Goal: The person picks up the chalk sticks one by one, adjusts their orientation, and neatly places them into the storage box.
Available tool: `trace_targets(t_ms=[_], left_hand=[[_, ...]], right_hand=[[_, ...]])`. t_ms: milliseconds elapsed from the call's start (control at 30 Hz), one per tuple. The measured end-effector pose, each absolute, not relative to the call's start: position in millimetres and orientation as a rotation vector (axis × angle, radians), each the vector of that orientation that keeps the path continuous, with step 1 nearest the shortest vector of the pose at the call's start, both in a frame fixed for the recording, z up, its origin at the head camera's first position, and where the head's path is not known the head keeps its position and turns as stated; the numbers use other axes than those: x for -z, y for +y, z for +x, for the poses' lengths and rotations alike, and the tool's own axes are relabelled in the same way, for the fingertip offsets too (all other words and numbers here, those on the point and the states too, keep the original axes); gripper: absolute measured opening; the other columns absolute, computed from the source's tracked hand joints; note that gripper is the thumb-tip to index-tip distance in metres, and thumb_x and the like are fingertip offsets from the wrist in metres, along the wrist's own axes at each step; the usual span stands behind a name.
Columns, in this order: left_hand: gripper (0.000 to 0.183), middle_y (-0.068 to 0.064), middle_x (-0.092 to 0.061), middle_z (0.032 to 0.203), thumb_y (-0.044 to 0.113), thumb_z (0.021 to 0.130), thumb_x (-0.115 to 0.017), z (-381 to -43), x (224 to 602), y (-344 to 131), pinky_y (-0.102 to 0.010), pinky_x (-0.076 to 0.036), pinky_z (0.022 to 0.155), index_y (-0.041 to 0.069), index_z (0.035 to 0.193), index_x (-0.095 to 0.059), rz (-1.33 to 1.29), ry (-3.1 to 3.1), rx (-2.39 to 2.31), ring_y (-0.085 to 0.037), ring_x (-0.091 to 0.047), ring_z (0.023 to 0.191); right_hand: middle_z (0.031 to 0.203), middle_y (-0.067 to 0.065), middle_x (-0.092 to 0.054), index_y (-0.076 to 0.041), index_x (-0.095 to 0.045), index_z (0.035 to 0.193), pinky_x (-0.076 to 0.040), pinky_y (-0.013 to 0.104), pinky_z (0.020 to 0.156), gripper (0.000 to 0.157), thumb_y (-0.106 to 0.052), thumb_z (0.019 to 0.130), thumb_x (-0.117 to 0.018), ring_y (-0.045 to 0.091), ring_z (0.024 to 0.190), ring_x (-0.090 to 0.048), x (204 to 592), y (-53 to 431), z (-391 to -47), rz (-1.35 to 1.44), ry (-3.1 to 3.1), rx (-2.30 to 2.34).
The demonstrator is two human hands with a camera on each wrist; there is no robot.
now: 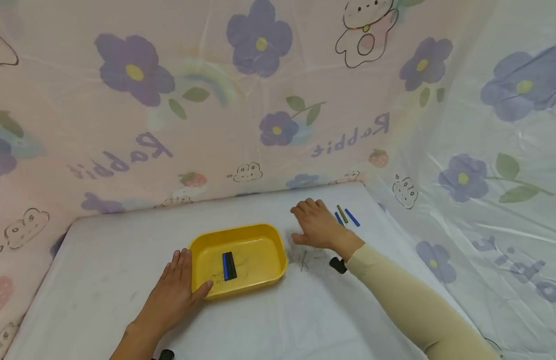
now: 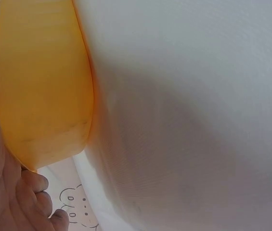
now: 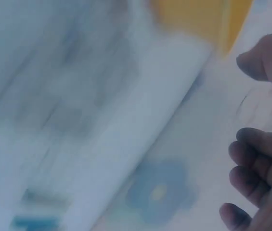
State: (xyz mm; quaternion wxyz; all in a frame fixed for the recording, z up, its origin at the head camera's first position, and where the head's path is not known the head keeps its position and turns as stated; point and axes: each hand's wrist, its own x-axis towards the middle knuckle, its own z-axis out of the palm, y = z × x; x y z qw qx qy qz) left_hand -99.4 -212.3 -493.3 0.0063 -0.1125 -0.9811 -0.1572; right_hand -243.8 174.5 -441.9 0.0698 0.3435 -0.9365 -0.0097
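A yellow tray stands on the white table. Two short crayon-like sticks, one blue and one black, lie side by side inside it. My left hand rests along the tray's left side, fingers fairly straight and thumb over the near rim; the left wrist view shows the palm against the tray wall. To the right of the tray, my right hand hovers with loosely bent fingers and nothing in them. Just beyond it lie an olive stick, a blue stick and a darker blue stick, partly hidden.
Dark smudges mark the white tabletop right of the tray. A flower-printed curtain hangs behind the table and along its right side. A small black object shows beside the right wrist.
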Motion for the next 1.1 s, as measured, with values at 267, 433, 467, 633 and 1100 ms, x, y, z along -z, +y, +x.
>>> trace_targets(t_ms=[267, 433, 467, 633, 1100], left_hand=[[0.102, -0.035, -0.025, 0.168, 0.062, 0.105, -0.054, -100.3, 492.9, -216.0, -0.068, -0.025, 0.125, -0.015, 0.162, -0.018, -0.318, -3.078, 0.496, -0.051, -0.02, 0.158], [0.102, -0.034, -0.024, 0.169, 0.063, 0.105, -0.053, -100.7, 492.5, -216.9, -0.067, -0.025, 0.126, -0.014, 0.162, -0.018, -0.307, -3.079, 0.512, -0.05, -0.02, 0.159], [0.102, -0.034, -0.024, 0.169, 0.063, 0.104, -0.054, -100.9, 492.3, -216.5, -0.066, -0.025, 0.126, -0.013, 0.162, -0.018, -0.305, -3.078, 0.517, -0.05, -0.02, 0.159], [0.102, -0.033, -0.024, 0.169, 0.061, 0.104, -0.056, -100.8, 492.2, -214.5, -0.065, -0.024, 0.126, -0.013, 0.163, -0.018, -0.292, -3.088, 0.512, -0.049, -0.02, 0.159], [0.103, -0.03, -0.022, 0.171, 0.065, 0.104, -0.052, -101.1, 492.8, -216.8, -0.062, -0.024, 0.128, -0.012, 0.164, -0.016, -0.271, -3.114, 0.511, -0.046, -0.018, 0.161]], right_hand=[[0.123, 0.016, -0.063, -0.001, -0.063, 0.13, -0.044, 0.053, 0.091, 0.061, -0.041, 0.088, -0.081, 0.034, 0.109, -0.053, 455.5, 255.1, -268.9, 0.827, -2.929, 0.3], [0.12, 0.016, -0.063, 0.001, -0.063, 0.127, -0.044, 0.053, 0.088, 0.058, -0.04, 0.089, -0.079, 0.036, 0.107, -0.053, 467.9, 270.4, -276.5, 0.794, -3.016, 0.372], [0.121, 0.017, -0.063, 0.001, -0.063, 0.127, -0.044, 0.053, 0.088, 0.059, -0.04, 0.089, -0.079, 0.036, 0.107, -0.053, 470.2, 271.7, -277.8, 0.793, -3.027, 0.376], [0.125, 0.019, -0.063, 0.002, -0.063, 0.132, -0.044, 0.055, 0.09, 0.063, -0.038, 0.087, -0.081, 0.037, 0.109, -0.053, 477.8, 273.2, -283.1, 0.822, -3.067, 0.373], [0.136, 0.02, -0.062, -0.001, -0.062, 0.139, -0.044, 0.065, 0.099, 0.067, -0.042, 0.089, -0.079, 0.043, 0.123, -0.052, 486.4, 271.4, -297.5, 0.853, -3.175, 0.431]])
